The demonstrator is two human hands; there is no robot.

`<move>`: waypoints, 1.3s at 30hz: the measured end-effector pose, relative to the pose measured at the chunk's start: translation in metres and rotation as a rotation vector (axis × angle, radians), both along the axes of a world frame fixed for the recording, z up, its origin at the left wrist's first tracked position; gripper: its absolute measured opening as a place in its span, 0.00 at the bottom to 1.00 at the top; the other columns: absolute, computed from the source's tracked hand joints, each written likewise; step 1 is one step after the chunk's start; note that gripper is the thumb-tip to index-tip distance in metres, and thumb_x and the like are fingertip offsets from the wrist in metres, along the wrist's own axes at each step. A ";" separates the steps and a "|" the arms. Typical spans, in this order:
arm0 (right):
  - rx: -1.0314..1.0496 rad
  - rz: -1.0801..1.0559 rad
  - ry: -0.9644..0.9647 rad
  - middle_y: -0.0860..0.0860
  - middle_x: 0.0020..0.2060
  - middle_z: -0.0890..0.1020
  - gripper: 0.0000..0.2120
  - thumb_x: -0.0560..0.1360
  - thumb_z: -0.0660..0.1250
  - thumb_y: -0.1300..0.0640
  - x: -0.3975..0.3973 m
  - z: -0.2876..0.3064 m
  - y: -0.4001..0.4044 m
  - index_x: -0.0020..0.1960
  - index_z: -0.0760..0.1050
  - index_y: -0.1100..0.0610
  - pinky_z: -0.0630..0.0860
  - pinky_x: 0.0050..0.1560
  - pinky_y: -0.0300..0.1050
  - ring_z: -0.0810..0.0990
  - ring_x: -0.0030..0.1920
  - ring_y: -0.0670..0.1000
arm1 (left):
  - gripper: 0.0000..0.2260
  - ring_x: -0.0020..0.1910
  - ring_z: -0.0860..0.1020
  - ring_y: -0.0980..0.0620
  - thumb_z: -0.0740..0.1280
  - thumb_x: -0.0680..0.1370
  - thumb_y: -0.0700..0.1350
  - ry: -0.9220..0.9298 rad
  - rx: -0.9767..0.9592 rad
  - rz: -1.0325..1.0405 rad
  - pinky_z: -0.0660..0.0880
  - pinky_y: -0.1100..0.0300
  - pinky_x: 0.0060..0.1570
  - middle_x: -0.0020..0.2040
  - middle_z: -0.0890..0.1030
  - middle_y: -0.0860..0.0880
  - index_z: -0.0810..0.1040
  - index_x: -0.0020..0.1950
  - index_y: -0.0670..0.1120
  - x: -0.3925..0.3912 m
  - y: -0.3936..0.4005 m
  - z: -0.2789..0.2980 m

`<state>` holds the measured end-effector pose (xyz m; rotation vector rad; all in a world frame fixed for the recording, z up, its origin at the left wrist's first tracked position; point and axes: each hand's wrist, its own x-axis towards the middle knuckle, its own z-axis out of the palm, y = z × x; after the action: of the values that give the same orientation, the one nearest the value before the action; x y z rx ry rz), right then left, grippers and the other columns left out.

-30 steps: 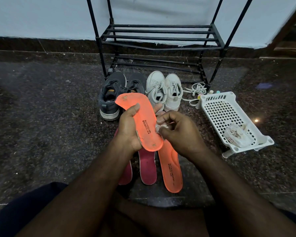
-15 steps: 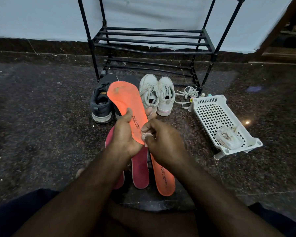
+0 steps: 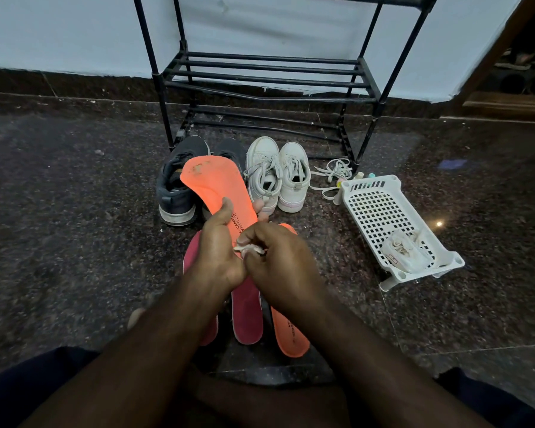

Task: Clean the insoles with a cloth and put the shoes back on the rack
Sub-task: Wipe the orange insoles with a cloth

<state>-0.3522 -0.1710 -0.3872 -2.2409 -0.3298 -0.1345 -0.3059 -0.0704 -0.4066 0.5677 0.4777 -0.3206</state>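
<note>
Left hand [image 3: 217, 257] grips the orange insole [image 3: 217, 186] upright, thumb across its face; right hand [image 3: 278, 261] pinches a small white cloth [image 3: 250, 249] against its lower part. Three more insoles [image 3: 247, 316] lie on the floor beneath. Beyond, dark shoes [image 3: 175, 193] and white shoes [image 3: 275, 174] sit before the black rack [image 3: 266, 78], white basket [image 3: 383, 211] to the right
</note>
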 end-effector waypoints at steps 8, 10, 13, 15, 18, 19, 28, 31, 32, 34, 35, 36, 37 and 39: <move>-0.233 0.102 0.010 0.51 0.44 0.83 0.11 0.69 0.65 0.66 0.009 0.003 -0.013 0.46 0.82 0.55 0.75 0.50 0.51 0.79 0.49 0.53 | 0.27 0.39 0.79 0.50 0.56 0.84 0.57 -0.035 -0.044 0.017 0.78 0.55 0.44 0.43 0.84 0.44 0.84 0.46 0.37 0.003 0.002 0.000; -0.221 0.047 -0.035 0.53 0.44 0.82 0.11 0.69 0.65 0.67 0.009 0.002 -0.013 0.46 0.82 0.56 0.75 0.49 0.52 0.79 0.48 0.54 | 0.24 0.41 0.78 0.50 0.56 0.84 0.57 -0.023 -0.053 0.016 0.79 0.58 0.36 0.45 0.84 0.44 0.80 0.53 0.38 0.002 0.002 0.001; -0.150 0.012 0.043 0.50 0.45 0.83 0.11 0.70 0.66 0.66 0.001 0.003 -0.006 0.47 0.81 0.55 0.75 0.51 0.46 0.79 0.48 0.50 | 0.25 0.41 0.78 0.50 0.57 0.84 0.58 -0.016 -0.039 0.024 0.78 0.56 0.41 0.44 0.83 0.44 0.79 0.55 0.37 0.004 0.004 -0.002; -0.047 0.035 0.113 0.47 0.44 0.84 0.10 0.70 0.67 0.65 -0.002 0.005 -0.003 0.47 0.82 0.53 0.75 0.48 0.39 0.80 0.46 0.45 | 0.26 0.41 0.79 0.50 0.58 0.83 0.60 0.000 -0.031 0.020 0.77 0.55 0.47 0.41 0.82 0.44 0.81 0.54 0.38 0.004 0.005 -0.004; 0.014 0.035 0.081 0.47 0.43 0.84 0.11 0.70 0.67 0.65 -0.001 0.007 -0.004 0.46 0.83 0.53 0.75 0.47 0.38 0.80 0.44 0.44 | 0.25 0.41 0.79 0.50 0.59 0.83 0.59 0.004 -0.015 0.024 0.77 0.54 0.48 0.40 0.83 0.44 0.82 0.50 0.38 0.003 0.003 -0.002; -0.010 0.037 0.037 0.49 0.42 0.83 0.10 0.69 0.66 0.65 0.001 0.006 -0.004 0.45 0.82 0.54 0.75 0.48 0.42 0.80 0.45 0.47 | 0.26 0.40 0.79 0.50 0.58 0.83 0.59 -0.006 -0.013 0.020 0.77 0.54 0.48 0.40 0.83 0.44 0.83 0.48 0.38 0.002 0.002 -0.002; -0.149 -0.013 -0.149 0.52 0.39 0.82 0.10 0.67 0.65 0.67 0.010 0.002 -0.016 0.42 0.82 0.58 0.73 0.46 0.45 0.80 0.43 0.53 | 0.24 0.40 0.78 0.49 0.55 0.85 0.56 -0.040 -0.009 0.054 0.76 0.56 0.42 0.41 0.84 0.44 0.79 0.49 0.38 0.003 0.000 0.005; -0.104 0.015 0.004 0.51 0.44 0.83 0.11 0.69 0.65 0.67 0.003 0.003 -0.008 0.45 0.83 0.55 0.74 0.51 0.44 0.80 0.47 0.50 | 0.26 0.38 0.80 0.50 0.56 0.85 0.58 -0.037 -0.026 0.048 0.77 0.55 0.47 0.40 0.83 0.44 0.80 0.51 0.37 0.003 0.001 0.000; -0.074 0.040 0.052 0.50 0.44 0.84 0.11 0.70 0.66 0.67 0.001 0.005 -0.006 0.46 0.83 0.55 0.74 0.51 0.42 0.80 0.47 0.47 | 0.26 0.37 0.80 0.50 0.56 0.84 0.59 -0.031 -0.039 0.042 0.77 0.54 0.48 0.40 0.82 0.44 0.80 0.52 0.37 0.004 0.003 -0.002; 0.009 0.072 0.130 0.46 0.42 0.85 0.11 0.70 0.68 0.66 0.000 0.012 -0.007 0.45 0.84 0.53 0.75 0.48 0.36 0.80 0.44 0.42 | 0.27 0.36 0.80 0.50 0.57 0.83 0.61 -0.025 -0.044 0.022 0.79 0.54 0.47 0.39 0.81 0.44 0.81 0.53 0.38 0.004 0.004 -0.004; 0.033 0.061 0.129 0.46 0.42 0.85 0.11 0.69 0.68 0.67 0.000 0.015 -0.009 0.44 0.84 0.53 0.75 0.47 0.34 0.80 0.44 0.41 | 0.27 0.36 0.80 0.50 0.57 0.83 0.61 -0.030 -0.034 0.015 0.78 0.54 0.46 0.38 0.81 0.44 0.82 0.51 0.38 0.003 0.003 -0.003; 0.033 0.026 0.083 0.46 0.41 0.85 0.12 0.69 0.68 0.67 0.002 0.015 -0.012 0.44 0.84 0.53 0.74 0.47 0.34 0.80 0.44 0.42 | 0.29 0.35 0.80 0.50 0.56 0.84 0.60 -0.042 -0.023 0.013 0.77 0.54 0.45 0.38 0.81 0.44 0.84 0.47 0.38 0.003 0.002 -0.002; 0.008 -0.012 0.011 0.47 0.42 0.84 0.12 0.68 0.67 0.68 0.005 0.013 -0.015 0.43 0.84 0.54 0.74 0.48 0.36 0.80 0.45 0.44 | 0.30 0.34 0.80 0.51 0.56 0.84 0.59 -0.055 -0.013 0.015 0.75 0.54 0.45 0.37 0.82 0.44 0.86 0.42 0.38 0.003 0.001 -0.002; -0.076 -0.042 -0.072 0.49 0.43 0.84 0.12 0.68 0.66 0.69 0.007 0.008 -0.017 0.44 0.83 0.55 0.74 0.51 0.41 0.80 0.46 0.47 | 0.30 0.34 0.80 0.50 0.56 0.84 0.59 -0.072 -0.021 0.028 0.74 0.55 0.45 0.39 0.83 0.44 0.86 0.42 0.38 0.003 -0.001 -0.001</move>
<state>-0.3453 -0.1877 -0.3789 -2.3234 -0.3318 -0.2280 -0.3032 -0.0711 -0.4074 0.5497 0.4119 -0.2775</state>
